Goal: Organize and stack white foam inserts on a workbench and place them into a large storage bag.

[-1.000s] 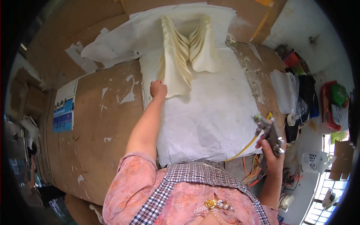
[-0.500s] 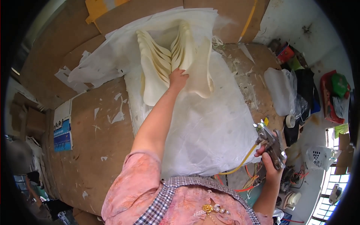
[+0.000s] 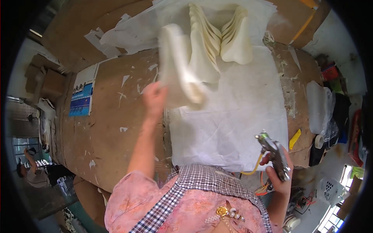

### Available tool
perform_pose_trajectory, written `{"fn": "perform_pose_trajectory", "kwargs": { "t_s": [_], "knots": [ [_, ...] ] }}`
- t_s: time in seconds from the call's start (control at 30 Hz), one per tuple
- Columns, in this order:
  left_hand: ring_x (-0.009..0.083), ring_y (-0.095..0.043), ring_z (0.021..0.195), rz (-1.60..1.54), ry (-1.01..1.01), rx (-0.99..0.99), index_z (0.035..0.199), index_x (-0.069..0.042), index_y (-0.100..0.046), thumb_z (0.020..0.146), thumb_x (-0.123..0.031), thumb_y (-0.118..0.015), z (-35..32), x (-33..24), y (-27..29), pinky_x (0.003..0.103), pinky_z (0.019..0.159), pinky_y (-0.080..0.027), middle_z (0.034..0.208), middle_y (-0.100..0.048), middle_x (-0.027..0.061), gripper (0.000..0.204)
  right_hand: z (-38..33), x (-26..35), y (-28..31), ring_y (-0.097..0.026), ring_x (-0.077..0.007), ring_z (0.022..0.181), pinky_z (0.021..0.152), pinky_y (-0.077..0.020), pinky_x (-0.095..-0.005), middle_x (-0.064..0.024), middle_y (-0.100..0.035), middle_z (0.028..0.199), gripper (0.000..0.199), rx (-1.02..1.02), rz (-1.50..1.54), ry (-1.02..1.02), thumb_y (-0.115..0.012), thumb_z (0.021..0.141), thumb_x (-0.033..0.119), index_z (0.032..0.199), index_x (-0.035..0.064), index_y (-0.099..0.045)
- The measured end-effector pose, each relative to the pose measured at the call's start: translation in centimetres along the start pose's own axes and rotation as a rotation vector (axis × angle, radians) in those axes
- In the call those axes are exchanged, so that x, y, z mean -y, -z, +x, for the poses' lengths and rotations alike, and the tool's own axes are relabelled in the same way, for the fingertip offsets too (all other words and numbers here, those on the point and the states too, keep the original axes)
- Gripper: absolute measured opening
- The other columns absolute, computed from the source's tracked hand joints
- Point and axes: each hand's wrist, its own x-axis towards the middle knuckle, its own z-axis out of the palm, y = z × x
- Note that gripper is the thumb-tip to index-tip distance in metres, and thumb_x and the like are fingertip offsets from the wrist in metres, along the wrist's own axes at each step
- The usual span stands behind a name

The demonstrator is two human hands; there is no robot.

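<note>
My left hand (image 3: 154, 97) is closed on a blurred cream-white curved piece (image 3: 173, 66), long and sole-like in outline, gripping its lower left edge. The piece hangs tilted above the left side of the white sheet (image 3: 233, 116). Beyond it, two overlapping fanned rows of similar cream pieces, a left row (image 3: 202, 50) and a right row (image 3: 239, 42), lie at the far end of the sheet. At the near right, my right hand (image 3: 278, 180) is wrapped round a metal spray gun (image 3: 275, 157), whose nozzle points away and to the left. A yellow hose (image 3: 256, 165) runs from the gun.
Brown board (image 3: 112, 105) with torn white scraps covers the left of the table. On the right edge lie a yellow object (image 3: 295, 139), a tape roll (image 3: 319, 141) and plastic bags (image 3: 320, 108). Another person (image 3: 31, 174) is at the far left.
My left hand has come back and left from the fanned pieces, lifting one cream piece with it. The right hand still holds the spray gun. The view has shifted left.
</note>
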Motion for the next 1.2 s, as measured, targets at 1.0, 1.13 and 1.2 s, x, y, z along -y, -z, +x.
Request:
{"fn": "perform_pose_trajectory", "kwargs": {
  "t_s": [1.0, 1.13, 1.2],
  "knots": [
    [0.0132, -0.056, 0.067, 0.05, 0.238, -0.002, 0.091, 0.003, -0.061, 0.072, -0.01, -0.065, 0.3, 6.6, 1.6, 0.03, 0.061, -0.045, 0.073, -0.062, 0.008, 0.024, 4.2, 1.1, -3.2, -0.055, -0.0142, 0.078, 0.071, -0.0463, -0.0265, -0.0098, -0.057, 0.093, 0.06, 0.018, -0.236, -0.175, -0.063, 0.078, 0.005, 0.131, -0.0027, -0.037],
    [0.0105, -0.058, 0.064, 0.039, 0.666, 0.025, 0.088, 0.005, -0.06, 0.075, -0.009, -0.065, -7.2, 9.8, 15.7, 0.025, 0.052, -0.046, 0.078, -0.063, 0.0082, 0.02, 5.9, 2.4, -4.3, -0.056, -0.0137, 0.075, 0.067, -0.0487, -0.0272, -0.0078, -0.057, 0.091, 0.058, -0.11, -0.066, -0.022, -0.064, 0.079, 0.007, 0.13, -0.0025, -0.038],
    [0.0198, -0.062, 0.067, 0.361, 1.057, 0.374, 0.093, 0.005, -0.06, 0.076, -0.017, -0.066, -9.6, 11.5, 20.9, 0.031, 0.058, -0.049, 0.079, -0.065, 0.0125, 0.028, 6.3, 3.3, -4.3, -0.057, -0.0153, 0.075, 0.066, -0.0505, -0.0299, -0.0082, -0.056, 0.091, 0.06, -0.156, 0.027, 0.111, -0.064, 0.078, 0.007, 0.13, -0.0037, -0.036]
  ]
}}
